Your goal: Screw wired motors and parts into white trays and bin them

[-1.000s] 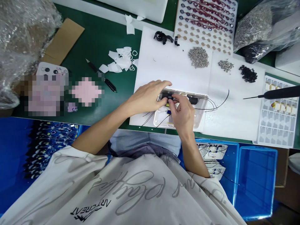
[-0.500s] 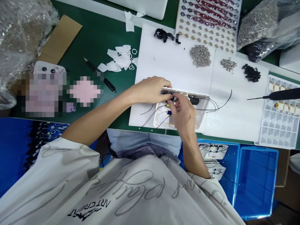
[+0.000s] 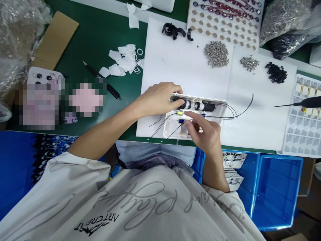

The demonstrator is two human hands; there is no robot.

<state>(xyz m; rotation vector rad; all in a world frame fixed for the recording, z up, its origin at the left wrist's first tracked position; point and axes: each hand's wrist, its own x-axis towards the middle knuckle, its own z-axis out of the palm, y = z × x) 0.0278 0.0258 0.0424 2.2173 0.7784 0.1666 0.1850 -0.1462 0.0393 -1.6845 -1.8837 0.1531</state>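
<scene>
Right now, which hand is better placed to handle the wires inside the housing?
Likely the right hand: its fingertips sit over the wires inside the housing. The left hand grips the housing's left end, steadying it.

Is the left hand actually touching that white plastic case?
Touching. In the head view the left hand grips the left end of the white plastic case, fingers curled over its rim, with no gap.

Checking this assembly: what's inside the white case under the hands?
Inside the white case lie black cylinders, thin black wires and small blue and yellow parts. The right hand covers the near right part; the left hand hides its far left corner.
</scene>
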